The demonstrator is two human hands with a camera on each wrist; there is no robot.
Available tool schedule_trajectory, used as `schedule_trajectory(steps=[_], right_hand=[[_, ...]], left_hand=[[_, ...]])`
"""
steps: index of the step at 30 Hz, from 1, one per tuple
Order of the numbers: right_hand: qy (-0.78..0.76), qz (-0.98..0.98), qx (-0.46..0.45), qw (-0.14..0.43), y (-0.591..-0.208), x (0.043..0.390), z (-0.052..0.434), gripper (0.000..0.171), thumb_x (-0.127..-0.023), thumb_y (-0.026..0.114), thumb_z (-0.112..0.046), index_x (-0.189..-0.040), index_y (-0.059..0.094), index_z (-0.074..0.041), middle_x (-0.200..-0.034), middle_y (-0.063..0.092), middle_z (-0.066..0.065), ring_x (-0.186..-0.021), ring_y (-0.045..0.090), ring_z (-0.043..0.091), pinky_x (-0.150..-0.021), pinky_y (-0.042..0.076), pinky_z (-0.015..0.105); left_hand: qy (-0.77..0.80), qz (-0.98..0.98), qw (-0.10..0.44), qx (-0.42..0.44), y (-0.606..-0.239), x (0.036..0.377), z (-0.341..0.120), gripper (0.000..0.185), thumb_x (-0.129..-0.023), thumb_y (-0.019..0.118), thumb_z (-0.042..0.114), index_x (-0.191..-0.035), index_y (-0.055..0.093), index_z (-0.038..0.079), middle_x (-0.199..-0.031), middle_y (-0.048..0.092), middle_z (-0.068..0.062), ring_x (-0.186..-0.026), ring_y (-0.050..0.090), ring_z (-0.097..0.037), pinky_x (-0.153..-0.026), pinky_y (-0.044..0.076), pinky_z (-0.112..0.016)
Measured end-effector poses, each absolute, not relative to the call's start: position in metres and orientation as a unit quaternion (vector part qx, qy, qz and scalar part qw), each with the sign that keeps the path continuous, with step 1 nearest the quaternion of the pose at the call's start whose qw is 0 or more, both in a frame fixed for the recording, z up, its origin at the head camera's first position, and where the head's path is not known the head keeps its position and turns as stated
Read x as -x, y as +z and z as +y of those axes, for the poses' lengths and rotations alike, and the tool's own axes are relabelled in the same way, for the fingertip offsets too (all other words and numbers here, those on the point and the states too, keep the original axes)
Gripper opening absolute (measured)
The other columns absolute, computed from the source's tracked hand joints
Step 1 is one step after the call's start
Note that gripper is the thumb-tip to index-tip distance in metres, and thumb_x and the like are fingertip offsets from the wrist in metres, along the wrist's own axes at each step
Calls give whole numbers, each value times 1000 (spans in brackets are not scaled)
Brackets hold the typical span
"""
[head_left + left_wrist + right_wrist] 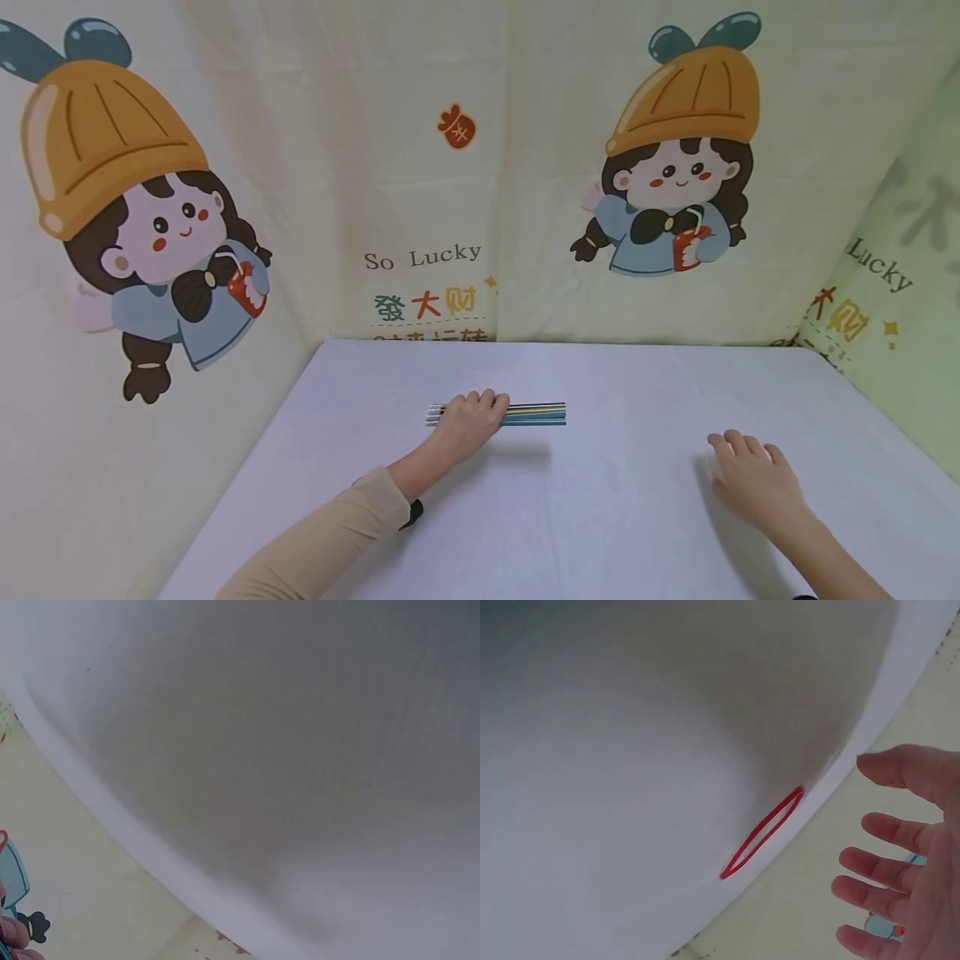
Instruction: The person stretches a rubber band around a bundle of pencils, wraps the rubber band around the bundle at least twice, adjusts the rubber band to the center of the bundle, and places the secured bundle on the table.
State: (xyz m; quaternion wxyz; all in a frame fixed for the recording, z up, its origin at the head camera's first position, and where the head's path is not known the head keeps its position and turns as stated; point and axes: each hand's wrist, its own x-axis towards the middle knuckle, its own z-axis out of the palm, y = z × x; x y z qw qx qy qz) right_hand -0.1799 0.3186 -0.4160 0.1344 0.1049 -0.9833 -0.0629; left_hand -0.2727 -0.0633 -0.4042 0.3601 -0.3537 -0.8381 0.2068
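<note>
A bundle of thin coloured pens [536,413], teal and yellow with white tips at its left end, lies flat across the middle of the white table [600,517]. My left hand [468,417] lies over the bundle's left half with its fingers curled round it. My right hand [750,479] is far to the right, palm down with straight, spread fingers just above or on the tabletop, holding nothing. In the right wrist view a red rubber band [763,832] lies on the table just ahead of the open right hand [907,862]. The head view does not show the band.
Cream cloth walls printed with a cartoon girl [675,167] close in the table at the back and left, and a green printed cloth [900,275] on the right. The left wrist view shows only bare tabletop [262,750] and a sliver of finger [11,934].
</note>
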Motion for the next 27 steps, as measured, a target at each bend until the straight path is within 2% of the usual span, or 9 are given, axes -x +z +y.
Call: schedule_trajectory(steps=[10, 16, 23, 27], right_hand=[[-85, -985, -101, 109, -422, 162, 341, 32, -69, 72, -16, -88, 50, -3, -81, 43, 9, -77, 49, 32, -64, 39, 50], [-88, -987, -100, 89, -423, 162, 342, 23, -75, 68, -16, -82, 49, -4, -77, 42, 7, -74, 49, 30, -68, 39, 52], [-87, -986, -112, 93, -428, 162, 344, 15, -77, 63, -13, -74, 49, -8, -73, 41, 4, -73, 50, 28, -69, 38, 53], [-91, -985, -117, 84, -429, 161, 344, 9, -80, 58, -10, -75, 51, -8, -75, 42, 4, -77, 51, 30, -73, 37, 54]], left_hand=[[207, -837, 359, 358, -406, 272, -62, 18, -88, 60, 28, -95, 53, 13, -70, 53, 2, -50, 44, -9, -40, 35, -19], [204, -836, 362, 359, -407, 273, -60, 17, -88, 60, 28, -94, 54, 13, -70, 53, 2, -50, 44, -8, -41, 36, -19], [200, -829, 378, 360, -408, 273, -60, 15, -88, 59, 26, -92, 53, 13, -67, 52, 3, -48, 42, -8, -40, 33, -18], [198, -828, 379, 362, -409, 273, -59, 15, -89, 58, 26, -91, 53, 13, -67, 51, 3, -47, 42, -7, -40, 33, -18]])
